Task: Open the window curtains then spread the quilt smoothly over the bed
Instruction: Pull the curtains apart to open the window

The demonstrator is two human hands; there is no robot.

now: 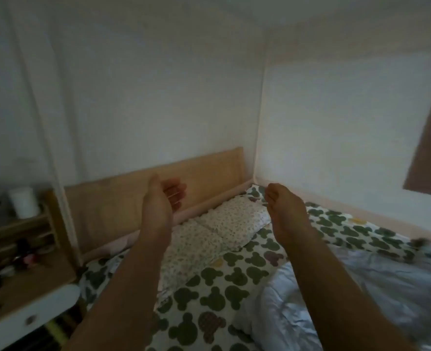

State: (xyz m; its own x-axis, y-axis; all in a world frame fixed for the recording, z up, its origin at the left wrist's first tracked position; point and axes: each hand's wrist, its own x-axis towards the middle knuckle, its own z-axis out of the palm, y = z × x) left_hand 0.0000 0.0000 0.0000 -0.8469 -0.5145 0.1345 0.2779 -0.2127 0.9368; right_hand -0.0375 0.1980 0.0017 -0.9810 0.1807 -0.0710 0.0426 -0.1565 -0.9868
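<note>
Left of the hands, an open wooden shelf unit (19,224) holds a smooth white cylinder (24,202) and small blurred clutter, and below it is a white drawer (29,317) with a round knob. The left hand (162,201) has loosely curled fingers and holds nothing. The right hand (282,206) shows its back, so I cannot tell its grip. Both are raised, apart, over a speckled pillow (209,231). The pale blue quilt (361,287) lies crumpled below the right hand on a bear-patterned sheet (222,287).

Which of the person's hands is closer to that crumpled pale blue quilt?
Right. The right hand hovers just beyond the quilt; the left hand is farther left, by the headboard.
</note>
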